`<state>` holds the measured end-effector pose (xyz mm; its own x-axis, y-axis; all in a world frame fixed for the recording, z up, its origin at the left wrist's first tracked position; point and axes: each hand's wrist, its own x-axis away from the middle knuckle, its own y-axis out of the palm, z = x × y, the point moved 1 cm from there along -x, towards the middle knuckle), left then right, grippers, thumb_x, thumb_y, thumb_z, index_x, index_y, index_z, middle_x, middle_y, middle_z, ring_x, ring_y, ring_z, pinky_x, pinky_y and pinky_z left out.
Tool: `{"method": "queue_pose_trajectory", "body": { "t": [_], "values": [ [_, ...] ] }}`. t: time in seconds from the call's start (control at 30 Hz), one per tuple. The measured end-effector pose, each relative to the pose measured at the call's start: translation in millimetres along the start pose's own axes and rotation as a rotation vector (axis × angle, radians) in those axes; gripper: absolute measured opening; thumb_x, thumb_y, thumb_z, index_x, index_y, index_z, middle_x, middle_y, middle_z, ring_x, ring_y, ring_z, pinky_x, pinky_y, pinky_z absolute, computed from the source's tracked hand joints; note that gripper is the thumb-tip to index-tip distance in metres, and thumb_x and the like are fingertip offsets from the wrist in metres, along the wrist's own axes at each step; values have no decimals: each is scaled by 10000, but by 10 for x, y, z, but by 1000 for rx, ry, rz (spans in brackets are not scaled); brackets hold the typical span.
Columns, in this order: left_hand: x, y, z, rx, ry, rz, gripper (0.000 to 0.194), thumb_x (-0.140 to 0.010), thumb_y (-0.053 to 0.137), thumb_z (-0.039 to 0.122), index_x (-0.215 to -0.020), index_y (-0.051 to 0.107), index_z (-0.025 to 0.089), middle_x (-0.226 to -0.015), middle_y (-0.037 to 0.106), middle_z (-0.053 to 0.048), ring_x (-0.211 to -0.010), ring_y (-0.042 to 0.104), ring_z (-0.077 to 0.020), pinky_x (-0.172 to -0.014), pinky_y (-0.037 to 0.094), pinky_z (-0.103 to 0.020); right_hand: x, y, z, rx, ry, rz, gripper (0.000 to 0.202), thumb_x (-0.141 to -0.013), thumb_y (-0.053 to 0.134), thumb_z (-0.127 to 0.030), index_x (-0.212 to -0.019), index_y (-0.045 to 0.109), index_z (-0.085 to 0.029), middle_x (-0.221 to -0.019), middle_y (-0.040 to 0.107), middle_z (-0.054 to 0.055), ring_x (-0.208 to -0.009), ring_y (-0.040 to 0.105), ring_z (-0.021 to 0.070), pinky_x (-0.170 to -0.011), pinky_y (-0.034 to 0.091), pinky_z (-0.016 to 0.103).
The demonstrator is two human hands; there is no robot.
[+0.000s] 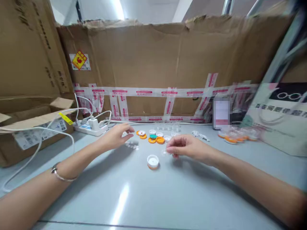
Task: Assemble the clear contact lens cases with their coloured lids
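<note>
Cardboard wall (148, 54), brown, taped, spanning the upper frame behind a grey tabletop (192, 201).

Left hand (116, 136), left of centre: thumb and fingers apart, with a visible gap; small clear parts (132, 146) just below the fingertips, no grasp seen.

Right hand (188, 146), right of centre: fingers curled, thumb and forefinger drawn close; a clear piece (164, 152) at their tips (blurred, so I cannot tell whether they are clamped on it).

White round part (153, 160), one, orange at its lower edge: on the tabletop, centre of the frame, between the hands and apart from both.

Coloured discs (160, 140), orange, white and teal: clustered beyond it, upper centre.

Clear cups (168, 126): behind the cluster.

Phone (221, 113), upright: right of the frame, beside clear-and-orange pieces (231, 140).
</note>
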<state>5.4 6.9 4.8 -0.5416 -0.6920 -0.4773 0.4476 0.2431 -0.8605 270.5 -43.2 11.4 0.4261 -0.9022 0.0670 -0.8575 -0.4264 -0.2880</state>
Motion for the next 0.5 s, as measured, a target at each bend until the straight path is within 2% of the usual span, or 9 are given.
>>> {"method": "queue_pose_trajectory", "body": {
  "t": [0.1,0.2,0.33,0.5],
  "values": [
    [22,-24,310,50,54,174,155,-839,497,264,-905,591,160,-865,621,-45,-799,564,-155,-696,442,-280,-46,103,26,-337,-66,115,141,-673,709,-289,-734,664,-170,-738,664,-4,-671,606,74,-721,487,205],
    [65,-3,587,172,144,289,218,-815,546,252,-1016,568,170,-926,613,-57,-861,560,-156,-772,454,-296,-51,224,14,-602,-86,126,111,-684,703,-242,-767,663,-180,-834,681,9,-811,627,94,-844,470,209],
    [115,76,796,295,216,296,442,-761,624,229,-1180,487,195,-1027,597,-66,-921,549,-158,-806,465,-306,-8,357,-13,-717,-55,69,126,-710,681,-234,-819,668,-172,-894,674,42,-893,610,128,-853,475,243],
    [139,92,860,380,300,369,415,-765,618,153,-1163,511,193,-1009,610,-59,-897,560,-137,-771,484,-273,78,469,-35,-702,-86,-51,89,-725,669,-242,-778,658,-172,-849,616,17,-814,564,108,-742,466,232]
  ]
}}
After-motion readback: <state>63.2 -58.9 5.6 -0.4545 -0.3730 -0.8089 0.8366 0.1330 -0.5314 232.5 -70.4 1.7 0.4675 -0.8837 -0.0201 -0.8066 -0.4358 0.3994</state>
